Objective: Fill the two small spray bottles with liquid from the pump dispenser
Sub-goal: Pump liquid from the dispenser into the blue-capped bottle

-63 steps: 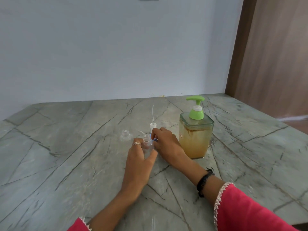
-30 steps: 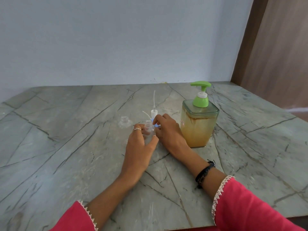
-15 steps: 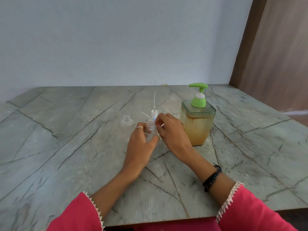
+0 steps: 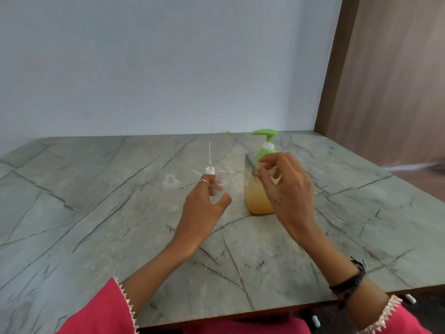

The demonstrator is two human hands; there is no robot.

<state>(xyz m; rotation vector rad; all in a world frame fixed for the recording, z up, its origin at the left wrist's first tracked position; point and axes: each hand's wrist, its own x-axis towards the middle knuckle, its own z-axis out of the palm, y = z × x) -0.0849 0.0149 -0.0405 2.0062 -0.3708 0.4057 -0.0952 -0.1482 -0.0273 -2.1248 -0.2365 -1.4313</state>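
Observation:
My left hand (image 4: 204, 208) is wrapped around a small clear spray bottle (image 4: 222, 186) standing upright on the marble table (image 4: 96, 213), its neck uncapped. A white spray head with a long thin tube (image 4: 210, 162) stands just behind that hand. A second small clear bottle (image 4: 170, 183), also uncapped, stands to the left. The square pump dispenser (image 4: 255, 196) holds amber liquid and has a green pump (image 4: 265, 141). My right hand (image 4: 286, 189) hovers in front of the dispenser with fingers apart, holding nothing.
A pale wall runs along the back of the table. A brown wooden panel (image 4: 390, 80) stands at the right. The table's front edge (image 4: 240, 314) lies close to my body, with small white objects (image 4: 315, 321) on the floor below it.
My right hand has left the bottle's neck and moved right and up, in front of the dispenser. The spray head now stands behind my left hand. The left hand keeps its hold.

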